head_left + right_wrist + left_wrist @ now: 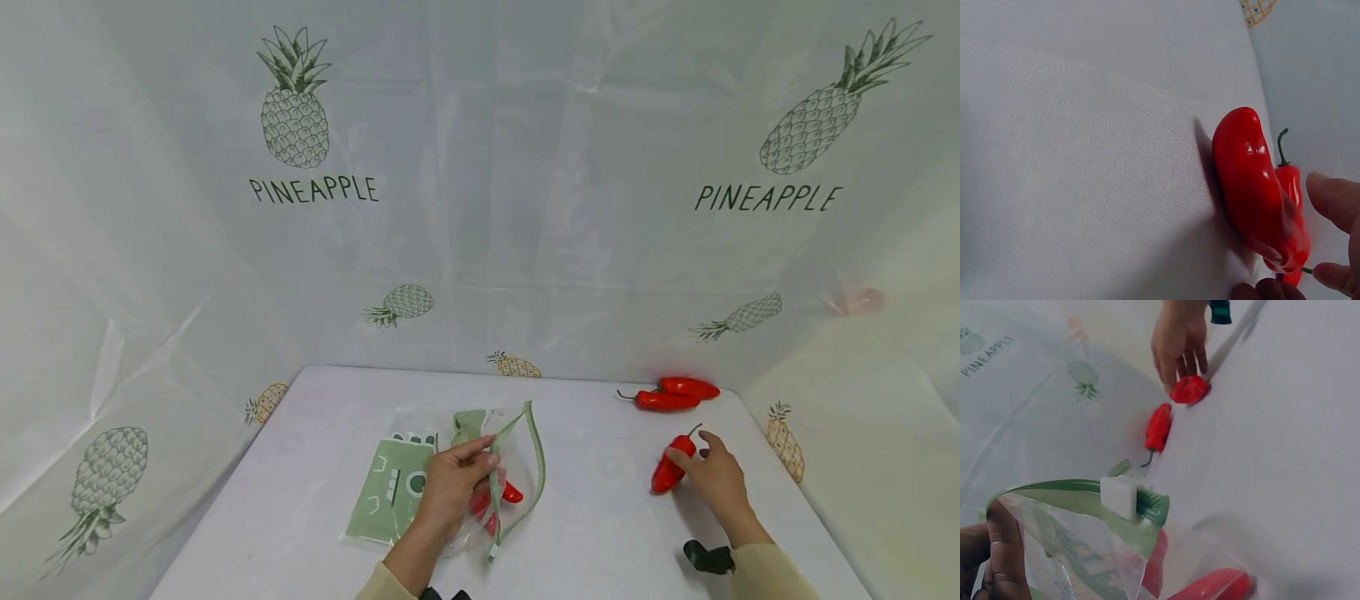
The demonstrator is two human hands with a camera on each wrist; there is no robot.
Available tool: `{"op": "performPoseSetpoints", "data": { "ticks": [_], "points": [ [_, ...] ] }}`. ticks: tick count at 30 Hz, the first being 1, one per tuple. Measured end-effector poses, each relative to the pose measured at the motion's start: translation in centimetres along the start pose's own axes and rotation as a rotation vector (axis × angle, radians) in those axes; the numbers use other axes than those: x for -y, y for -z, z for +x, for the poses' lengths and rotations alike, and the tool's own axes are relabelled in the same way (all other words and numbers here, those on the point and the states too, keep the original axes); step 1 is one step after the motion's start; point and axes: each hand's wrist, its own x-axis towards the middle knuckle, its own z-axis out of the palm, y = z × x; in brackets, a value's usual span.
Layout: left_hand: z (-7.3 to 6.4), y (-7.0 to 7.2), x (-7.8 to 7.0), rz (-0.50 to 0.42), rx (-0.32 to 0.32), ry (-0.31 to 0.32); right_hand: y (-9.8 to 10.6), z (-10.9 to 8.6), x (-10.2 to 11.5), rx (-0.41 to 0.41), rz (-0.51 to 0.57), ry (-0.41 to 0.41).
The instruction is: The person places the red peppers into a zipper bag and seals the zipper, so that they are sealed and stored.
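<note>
Fingers of the right hand [716,479] curl around a red pepper [667,468] — left hand [452,492] pinches the zip bag [480,475] rim.

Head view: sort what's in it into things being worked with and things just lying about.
In hand:
zip bag, held open by left hand
peppers inside bag
red pepper, held by right hand

Lying about:
two peppers at table's far edge
pineapple-print backdrop

A makeshift recording booth rather than a furnished room: a white tabletop [585,500] enclosed on three sides by translucent plastic sheeting [480,208] printed with pineapples and the word "PINEAPPLE".
</note>
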Motion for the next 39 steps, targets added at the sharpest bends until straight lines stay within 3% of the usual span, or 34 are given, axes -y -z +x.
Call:
{"op": "performPoseSetpoints", "data": {
  "ticks": [10, 23, 32, 39],
  "points": [
    [0.0, 0.0, 0.0, -0.004, -0.001, 0.011, -0.3, 0.7, -0.2, 0.064, 0.016, -0.061],
    [-0.2, -0.1, 0.1, -0.003, -0.005, 0.000, -0.5, 1.1, 0.1, 0.100, 0.009, -0.027],
    [-0.1, 0.1, 0.2, -0.021, 0.018, -0.014, -1.1, 0.7, 0.8, 0.056, 0.034, -0.053],
    [-0.1, 0.2, 0.2, -0.023, 0.022, -0.018, -1.5, 0.2, 1.4, -0.023, 0.033, 0.012]
  ]
}}
